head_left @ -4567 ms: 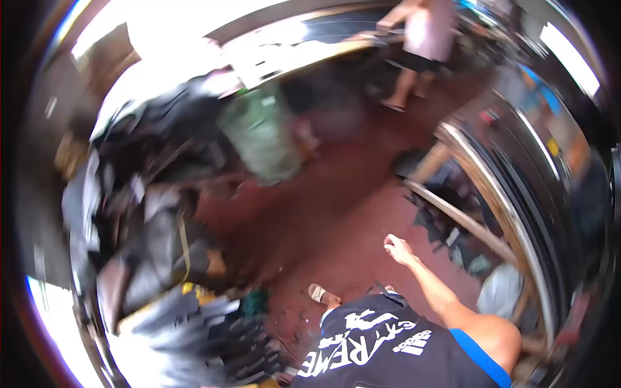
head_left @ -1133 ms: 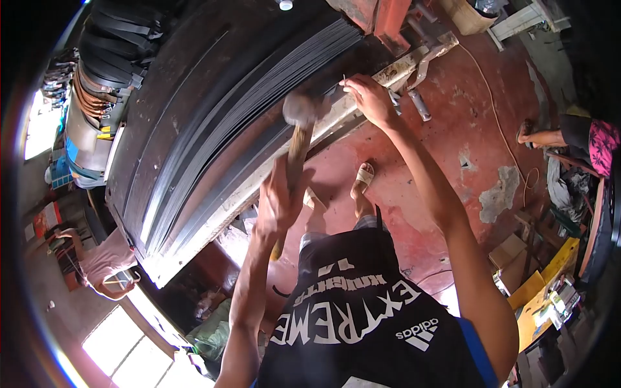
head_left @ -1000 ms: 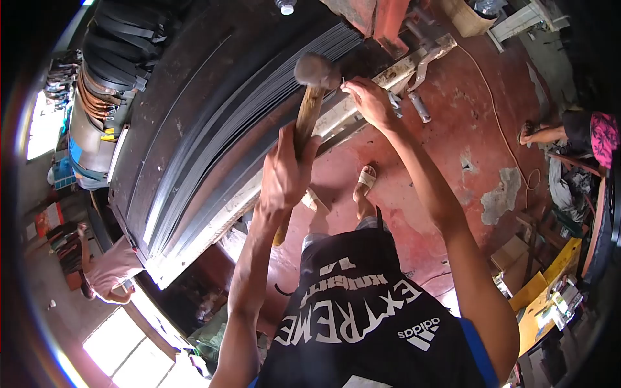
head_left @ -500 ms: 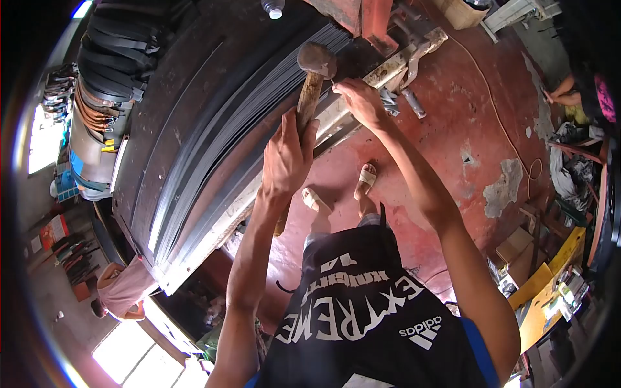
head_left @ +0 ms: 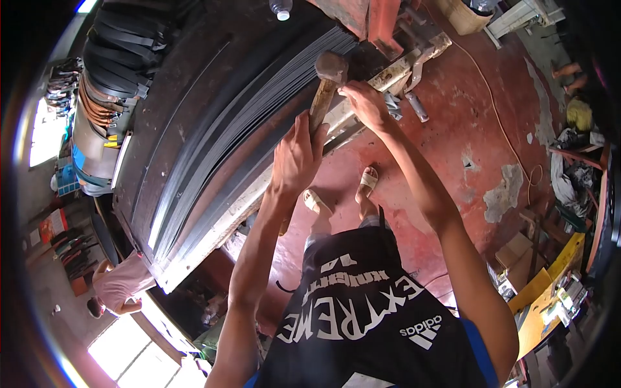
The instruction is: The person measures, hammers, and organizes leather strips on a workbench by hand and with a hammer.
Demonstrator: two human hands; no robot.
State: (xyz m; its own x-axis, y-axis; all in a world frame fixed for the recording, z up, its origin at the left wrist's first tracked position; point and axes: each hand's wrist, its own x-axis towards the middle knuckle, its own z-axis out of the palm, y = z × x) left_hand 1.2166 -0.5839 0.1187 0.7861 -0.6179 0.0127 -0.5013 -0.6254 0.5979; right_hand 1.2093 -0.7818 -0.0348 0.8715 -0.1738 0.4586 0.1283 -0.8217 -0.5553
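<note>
A hammer (head_left: pixel 321 103) with a wooden handle and a rusty round head is gripped by my left hand (head_left: pixel 295 155), its head up near the table's right edge. Just beside the hammer head, my right hand (head_left: pixel 367 105) has its thumb and fingers pinched together at the edge of the metal rail (head_left: pixel 391 74); what they hold is too small to make out. Long dark strips (head_left: pixel 259 97) lie in a bundle on the dark table (head_left: pixel 187 71), to the left of both hands.
Red metal equipment (head_left: pixel 381 26) and metal tools (head_left: pixel 417 107) are beyond my right hand. A clear bottle (head_left: pixel 281 9) stands on the table. Another person (head_left: pixel 123 282) is at the lower left. A cord (head_left: pixel 491 90) runs over the red floor. Belts (head_left: pixel 123 48) hang at left.
My left hand and the hammer have moved a little right and down, bringing the hammer head close against my right fingers. The person at lower left has shifted slightly.
</note>
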